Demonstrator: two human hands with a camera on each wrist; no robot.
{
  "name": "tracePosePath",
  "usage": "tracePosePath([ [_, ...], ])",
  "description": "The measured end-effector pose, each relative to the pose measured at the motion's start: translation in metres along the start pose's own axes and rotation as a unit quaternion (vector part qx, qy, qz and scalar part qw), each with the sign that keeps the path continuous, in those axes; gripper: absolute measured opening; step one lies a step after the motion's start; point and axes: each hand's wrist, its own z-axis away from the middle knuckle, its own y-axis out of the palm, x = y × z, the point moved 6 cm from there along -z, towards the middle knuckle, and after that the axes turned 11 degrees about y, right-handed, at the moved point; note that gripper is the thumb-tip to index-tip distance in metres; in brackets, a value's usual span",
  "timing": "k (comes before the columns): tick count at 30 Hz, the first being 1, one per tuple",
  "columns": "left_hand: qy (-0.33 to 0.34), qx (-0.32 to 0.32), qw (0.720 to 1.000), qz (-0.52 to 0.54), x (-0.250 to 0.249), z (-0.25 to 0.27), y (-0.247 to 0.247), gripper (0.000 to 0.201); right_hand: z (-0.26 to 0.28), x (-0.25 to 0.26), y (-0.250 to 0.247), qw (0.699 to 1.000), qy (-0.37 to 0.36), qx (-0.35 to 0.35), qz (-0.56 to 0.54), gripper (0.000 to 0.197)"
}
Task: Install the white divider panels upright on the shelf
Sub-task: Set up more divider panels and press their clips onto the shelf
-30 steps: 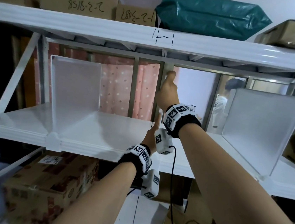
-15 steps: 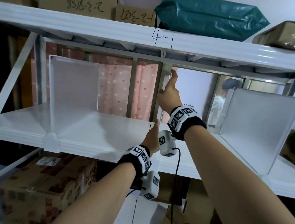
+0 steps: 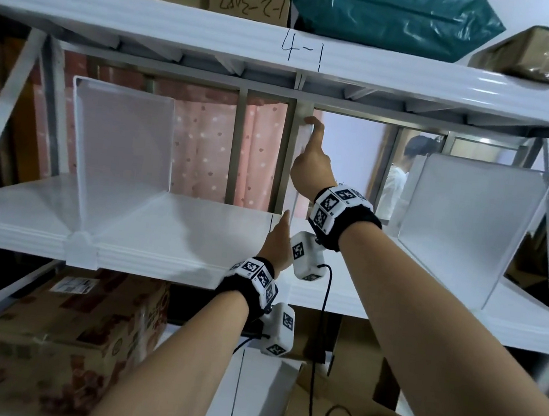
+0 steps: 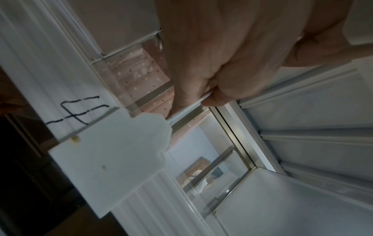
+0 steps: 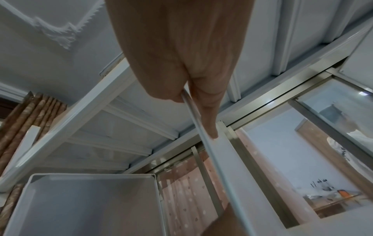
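Your right hand and left hand pinch the edge-on divider panel; installed dividers stand at 9 o'clock and 3 o'clock on the shelf.

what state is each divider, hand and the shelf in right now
left divider: upright, installed
right divider: standing, installed
middle divider: upright, edge-on, held by both hands
left hand: pinching its lower edge
right hand: gripping its upper edge
shelf: bare between dividers
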Motion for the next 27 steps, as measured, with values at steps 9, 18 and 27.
tracePosePath([
  [9, 0.117, -0.326, 0.938, 0.013, -0.067, 0.027, -0.020, 0.018, 0.017, -0.037, -0.055, 1.000, 0.006, -0.008, -0.022, 0.064],
  [18, 0.073, -0.205, 0.975, -0.045, -0.110, 0.014, 0.158, 0.018, 0.027, -0.112, -0.213, 0.964, -0.047, -0.255, 0.065, 0.025],
  [27, 0.046, 0.049, 0.993, -0.099, -0.113, -0.023, 0.347, 0.078, 0.000, -0.223, -0.326, 0.968, -0.014, -0.237, 0.081, 0.079],
])
